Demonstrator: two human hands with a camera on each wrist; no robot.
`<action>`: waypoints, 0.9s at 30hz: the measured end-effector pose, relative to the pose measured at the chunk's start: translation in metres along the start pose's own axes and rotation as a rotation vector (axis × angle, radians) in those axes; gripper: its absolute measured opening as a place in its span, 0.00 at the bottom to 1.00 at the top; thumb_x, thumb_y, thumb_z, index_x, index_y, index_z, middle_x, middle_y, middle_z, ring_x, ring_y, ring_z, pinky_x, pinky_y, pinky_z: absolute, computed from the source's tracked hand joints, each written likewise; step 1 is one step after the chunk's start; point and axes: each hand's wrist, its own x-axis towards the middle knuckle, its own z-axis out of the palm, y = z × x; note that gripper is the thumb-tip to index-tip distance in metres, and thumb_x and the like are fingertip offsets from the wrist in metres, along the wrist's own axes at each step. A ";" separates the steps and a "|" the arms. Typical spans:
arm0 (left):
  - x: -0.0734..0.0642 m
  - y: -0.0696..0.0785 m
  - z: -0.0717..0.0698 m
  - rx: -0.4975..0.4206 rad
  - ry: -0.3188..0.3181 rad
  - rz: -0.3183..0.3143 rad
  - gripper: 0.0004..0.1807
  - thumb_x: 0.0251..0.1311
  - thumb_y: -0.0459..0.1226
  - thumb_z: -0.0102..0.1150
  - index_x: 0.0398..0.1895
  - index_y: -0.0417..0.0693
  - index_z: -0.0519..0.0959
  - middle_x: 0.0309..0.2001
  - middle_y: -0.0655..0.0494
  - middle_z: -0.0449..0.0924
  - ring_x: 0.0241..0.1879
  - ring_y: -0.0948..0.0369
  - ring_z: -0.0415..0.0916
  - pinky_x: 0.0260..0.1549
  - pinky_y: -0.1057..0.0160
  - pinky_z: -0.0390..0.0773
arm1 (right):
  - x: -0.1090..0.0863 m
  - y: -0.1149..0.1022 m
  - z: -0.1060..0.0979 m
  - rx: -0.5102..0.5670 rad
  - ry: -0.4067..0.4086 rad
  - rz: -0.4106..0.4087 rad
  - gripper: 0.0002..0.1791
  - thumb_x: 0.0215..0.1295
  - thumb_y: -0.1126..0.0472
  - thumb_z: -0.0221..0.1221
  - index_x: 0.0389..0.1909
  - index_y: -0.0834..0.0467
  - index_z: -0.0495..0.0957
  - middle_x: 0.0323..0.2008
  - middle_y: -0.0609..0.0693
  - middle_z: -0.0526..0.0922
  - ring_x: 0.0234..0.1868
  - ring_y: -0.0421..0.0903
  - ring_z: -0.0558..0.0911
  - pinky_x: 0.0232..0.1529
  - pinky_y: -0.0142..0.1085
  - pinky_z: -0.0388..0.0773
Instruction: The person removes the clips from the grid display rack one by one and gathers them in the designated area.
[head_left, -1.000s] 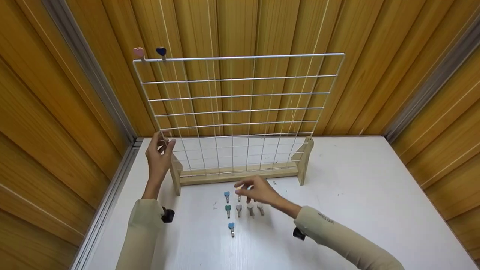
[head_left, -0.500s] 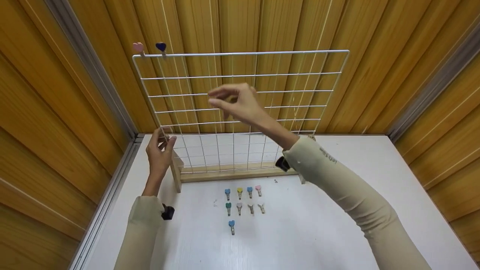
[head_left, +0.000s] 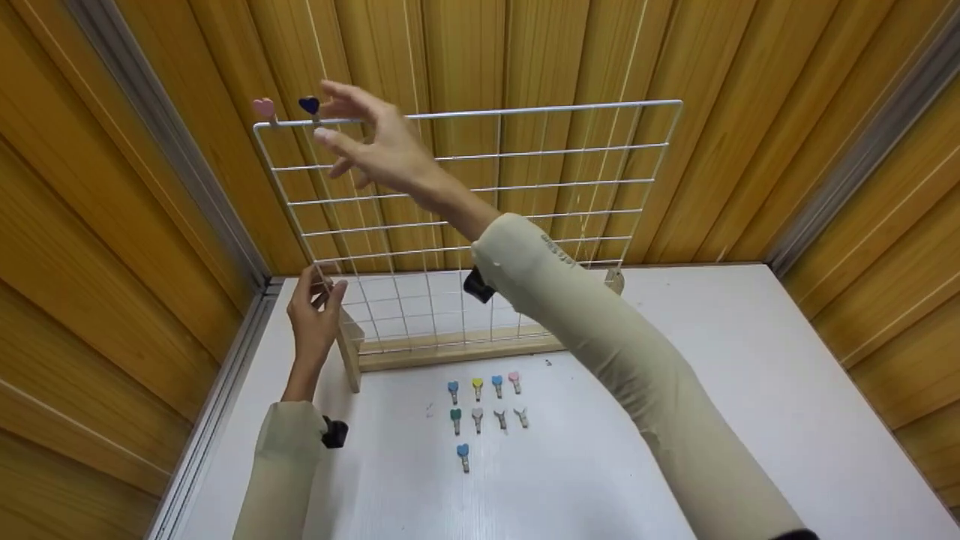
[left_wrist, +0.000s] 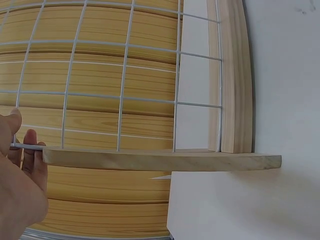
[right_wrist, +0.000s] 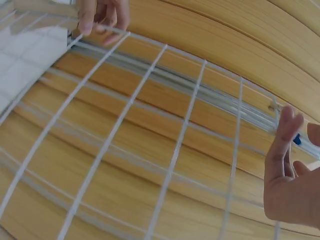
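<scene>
A white wire grid (head_left: 472,187) stands upright in a wooden stand (head_left: 450,355). My left hand (head_left: 315,322) grips the grid's left side wire just above the wooden post (left_wrist: 160,160), thumb in front and fingertips behind. My right hand (head_left: 382,146) is raised at the upper left of the grid, thumb and fingers spread apart with nothing seen between them. Its fingertips are right beside a dark blue heart clip (head_left: 309,105) on the top wire. In the right wrist view, a bit of blue clip (right_wrist: 297,139) shows behind the fingers. A pink heart clip (head_left: 263,108) sits at the top left corner.
Several heart clips lie in rows on the white table (head_left: 600,450) before the stand, among them a yellow one (head_left: 477,385), a green one (head_left: 456,417) and a blue one (head_left: 463,451). Wood-look panels (head_left: 465,60) enclose the table's back and sides.
My right hand has risen from over the clips on the table, across the grid, to its top left, and its fingers have spread. My left hand keeps its grip on the grid.
</scene>
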 end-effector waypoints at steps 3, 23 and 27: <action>-0.002 0.001 -0.002 -0.005 0.000 -0.001 0.17 0.68 0.31 0.62 0.58 0.38 0.77 0.43 0.50 0.78 0.47 0.57 0.78 0.50 0.77 0.76 | 0.008 0.008 0.015 0.000 0.015 0.007 0.28 0.74 0.60 0.59 0.73 0.50 0.69 0.65 0.47 0.79 0.30 0.44 0.87 0.24 0.30 0.81; -0.009 0.005 -0.001 0.006 0.019 -0.020 0.17 0.68 0.31 0.62 0.59 0.41 0.78 0.45 0.44 0.78 0.48 0.55 0.77 0.49 0.77 0.76 | 0.014 0.023 0.034 0.164 0.296 -0.202 0.14 0.69 0.67 0.62 0.53 0.66 0.85 0.47 0.59 0.89 0.12 0.38 0.75 0.19 0.28 0.74; -0.003 0.005 -0.002 0.012 0.004 -0.017 0.17 0.69 0.31 0.62 0.59 0.39 0.77 0.45 0.43 0.78 0.48 0.57 0.77 0.49 0.77 0.76 | 0.017 0.026 0.034 0.273 0.326 -0.213 0.14 0.70 0.69 0.61 0.53 0.68 0.83 0.48 0.61 0.88 0.14 0.38 0.75 0.19 0.27 0.72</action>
